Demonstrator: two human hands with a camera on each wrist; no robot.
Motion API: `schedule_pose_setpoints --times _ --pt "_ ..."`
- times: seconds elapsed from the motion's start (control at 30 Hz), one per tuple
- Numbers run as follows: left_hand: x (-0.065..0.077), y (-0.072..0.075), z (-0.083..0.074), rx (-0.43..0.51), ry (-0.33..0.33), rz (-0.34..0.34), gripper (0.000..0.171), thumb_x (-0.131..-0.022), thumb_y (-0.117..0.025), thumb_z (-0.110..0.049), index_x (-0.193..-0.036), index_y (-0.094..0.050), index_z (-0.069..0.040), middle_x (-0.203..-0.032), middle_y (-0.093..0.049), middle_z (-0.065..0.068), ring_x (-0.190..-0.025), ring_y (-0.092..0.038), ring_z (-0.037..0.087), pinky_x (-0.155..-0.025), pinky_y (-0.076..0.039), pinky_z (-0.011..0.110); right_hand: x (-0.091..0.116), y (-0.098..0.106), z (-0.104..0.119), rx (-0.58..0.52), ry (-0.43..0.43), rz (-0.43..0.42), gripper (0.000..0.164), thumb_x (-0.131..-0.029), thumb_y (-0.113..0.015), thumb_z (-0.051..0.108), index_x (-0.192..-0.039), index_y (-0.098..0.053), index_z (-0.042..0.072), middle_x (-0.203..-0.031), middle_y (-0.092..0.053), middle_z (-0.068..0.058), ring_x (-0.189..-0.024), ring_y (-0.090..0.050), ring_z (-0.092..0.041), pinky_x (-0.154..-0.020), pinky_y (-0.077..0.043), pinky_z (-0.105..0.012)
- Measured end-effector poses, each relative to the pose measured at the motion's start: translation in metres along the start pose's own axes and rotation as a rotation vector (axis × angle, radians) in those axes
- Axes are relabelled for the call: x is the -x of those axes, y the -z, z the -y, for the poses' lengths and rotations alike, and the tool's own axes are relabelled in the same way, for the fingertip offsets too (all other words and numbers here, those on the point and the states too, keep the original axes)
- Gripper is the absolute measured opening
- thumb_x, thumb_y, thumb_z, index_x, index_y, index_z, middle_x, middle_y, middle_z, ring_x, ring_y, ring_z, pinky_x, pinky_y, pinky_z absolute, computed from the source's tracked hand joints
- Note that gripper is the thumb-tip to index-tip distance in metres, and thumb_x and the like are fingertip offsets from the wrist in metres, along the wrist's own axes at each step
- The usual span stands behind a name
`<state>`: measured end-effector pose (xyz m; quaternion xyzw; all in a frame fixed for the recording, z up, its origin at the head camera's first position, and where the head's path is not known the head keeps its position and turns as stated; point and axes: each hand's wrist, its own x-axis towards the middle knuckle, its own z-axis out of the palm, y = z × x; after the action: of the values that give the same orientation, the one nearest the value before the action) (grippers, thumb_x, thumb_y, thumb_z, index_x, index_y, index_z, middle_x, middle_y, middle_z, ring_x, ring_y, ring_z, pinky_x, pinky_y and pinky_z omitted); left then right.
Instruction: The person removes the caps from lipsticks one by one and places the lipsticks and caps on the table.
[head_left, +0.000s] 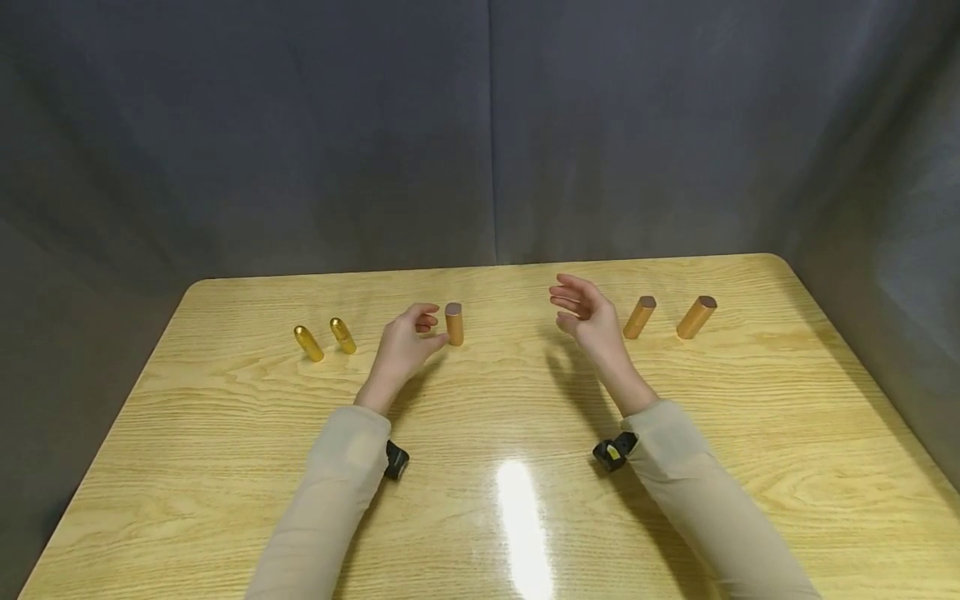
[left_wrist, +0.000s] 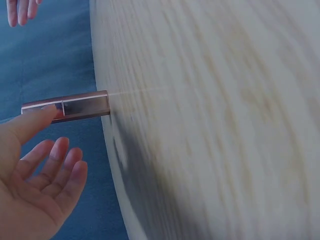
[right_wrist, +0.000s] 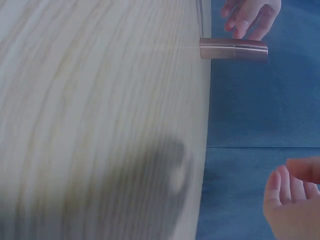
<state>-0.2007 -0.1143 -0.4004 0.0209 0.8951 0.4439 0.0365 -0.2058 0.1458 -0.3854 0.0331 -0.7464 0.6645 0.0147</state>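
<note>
A copper-coloured lipstick tube stands upright near the middle of the table, a seam round its body. Just left of it is my left hand, fingers loosely bent and apart. Its thumb overlaps the tube in the left wrist view; whether they touch I cannot tell. My right hand hovers over the table with relaxed, spread fingers and holds nothing. To its right stand two more copper tubes, a nearer one and a farther one.
Two shiny gold bullet-shaped tubes, one and another, stand left of my left hand. The wooden table ends at the back against a dark fabric partition. Similar fabric rises along the sides.
</note>
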Motion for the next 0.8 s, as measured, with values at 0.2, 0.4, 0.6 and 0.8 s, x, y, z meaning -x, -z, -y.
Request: schedule_pose_setpoints --times 0.2,0.4,0.6,0.8 --pt "-0.005 -0.004 0.000 0.030 0.021 0.039 0.051 -0.087 -0.070 -0.015 -0.134 -0.052 -0.005 -0.118 -0.060 0.018 -0.111 -0.057 0.031 -0.097 -0.049 0.041 -0.003 -0.003 -0.005 -0.091 -0.040 0.005 0.056 -0.086 -0.050 -0.019 -0.139 -0.041 -0.004 -0.117 -0.062 -0.004 -0.096 -0.060 0.003 -0.084 -0.052 -0.015" --pt "-0.007 -0.006 -0.002 0.036 0.032 0.061 0.050 -0.088 -0.070 -0.018 -0.134 -0.053 -0.006 -0.115 -0.060 0.015 -0.109 -0.057 0.029 -0.096 -0.049 0.039 -0.006 -0.008 -0.010 -0.141 -0.080 0.023 0.056 -0.087 -0.049 -0.020 -0.139 -0.042 -0.003 -0.107 -0.062 0.008 -0.093 -0.061 0.003 -0.080 -0.052 -0.013" --pt "-0.011 -0.009 -0.001 0.034 0.025 0.041 0.044 -0.090 -0.067 -0.020 -0.131 -0.056 -0.005 -0.111 -0.061 0.015 -0.104 -0.058 0.027 -0.092 -0.049 0.037 -0.009 -0.016 -0.013 -0.133 -0.094 0.027 0.054 -0.086 -0.050 -0.020 -0.138 -0.044 -0.004 -0.117 -0.062 -0.008 -0.090 -0.062 0.003 -0.077 -0.051 -0.012" --pt "-0.015 -0.015 0.000 0.043 0.017 0.023 0.036 -0.092 -0.065 -0.021 -0.122 -0.058 -0.002 -0.114 -0.062 0.016 -0.107 -0.059 0.028 -0.094 -0.050 0.036 -0.011 -0.023 -0.015 -0.157 -0.121 0.029 0.053 -0.087 -0.050 -0.020 -0.137 -0.045 -0.004 -0.118 -0.062 -0.010 -0.088 -0.062 0.003 -0.077 -0.052 -0.012"
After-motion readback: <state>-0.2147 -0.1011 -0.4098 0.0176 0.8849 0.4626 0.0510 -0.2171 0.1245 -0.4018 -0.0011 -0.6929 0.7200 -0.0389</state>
